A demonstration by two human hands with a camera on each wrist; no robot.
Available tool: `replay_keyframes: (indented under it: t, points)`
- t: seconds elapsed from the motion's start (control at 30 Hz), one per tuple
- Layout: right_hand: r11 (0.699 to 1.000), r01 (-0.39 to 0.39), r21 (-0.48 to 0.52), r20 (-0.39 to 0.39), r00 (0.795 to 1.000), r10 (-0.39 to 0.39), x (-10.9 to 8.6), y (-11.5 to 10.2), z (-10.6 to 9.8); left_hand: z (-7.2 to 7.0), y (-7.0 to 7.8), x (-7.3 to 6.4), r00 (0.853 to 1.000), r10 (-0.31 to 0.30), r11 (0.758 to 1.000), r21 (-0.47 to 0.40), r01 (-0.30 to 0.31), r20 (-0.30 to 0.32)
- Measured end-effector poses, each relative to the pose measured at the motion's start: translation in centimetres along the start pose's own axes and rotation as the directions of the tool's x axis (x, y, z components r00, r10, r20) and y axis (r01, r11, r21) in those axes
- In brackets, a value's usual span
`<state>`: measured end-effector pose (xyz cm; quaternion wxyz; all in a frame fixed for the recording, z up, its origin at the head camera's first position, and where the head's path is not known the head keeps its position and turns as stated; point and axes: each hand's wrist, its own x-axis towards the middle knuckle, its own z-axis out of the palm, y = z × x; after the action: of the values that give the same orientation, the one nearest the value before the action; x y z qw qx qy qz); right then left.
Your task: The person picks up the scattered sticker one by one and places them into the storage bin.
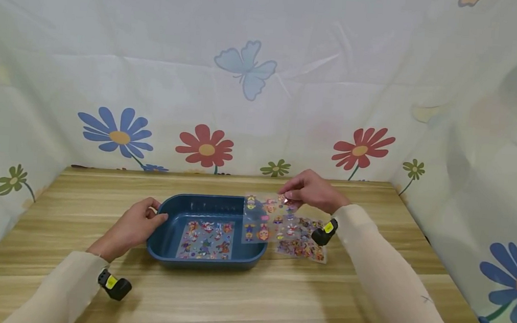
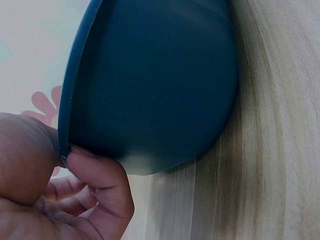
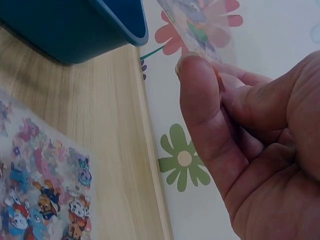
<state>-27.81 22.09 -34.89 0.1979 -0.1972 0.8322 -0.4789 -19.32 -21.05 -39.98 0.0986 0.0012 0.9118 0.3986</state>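
Observation:
A dark blue plastic basin (image 1: 205, 265) stands on the table, and my left hand (image 1: 135, 224) pinches its left rim between thumb and fingers. In the left wrist view the curled finger presses under the rim of the basin (image 2: 155, 85). Inside lies a clear sticker sheet (image 1: 207, 240) with small cartoon figures. My right hand (image 1: 313, 191) pinches the upper right corner of another clear sticker sheet (image 1: 265, 218), held up over the basin's right end. Below that hand, more sticker sheets (image 1: 301, 250) lie stacked on the table, their cartoon prints plain in the right wrist view.
The wood-grain table (image 1: 227, 307) reaches back to a white curtain (image 1: 291, 108) printed with flowers and a butterfly, which also hangs along both sides. A small black camera (image 1: 324, 232) is strapped to the right wrist, another camera (image 1: 115, 286) to the left.

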Motion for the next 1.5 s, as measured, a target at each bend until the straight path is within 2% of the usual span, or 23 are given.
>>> replay_keyframes:
  t: [1.5]
  points:
    - [1.000, 0.017, 0.018, 0.088, 0.996, -0.018, 2.8, -2.3, 3.5, -0.1, -0.1, 0.1, 1.000, -0.021, 1.000, -0.004, 0.021, 0.011]
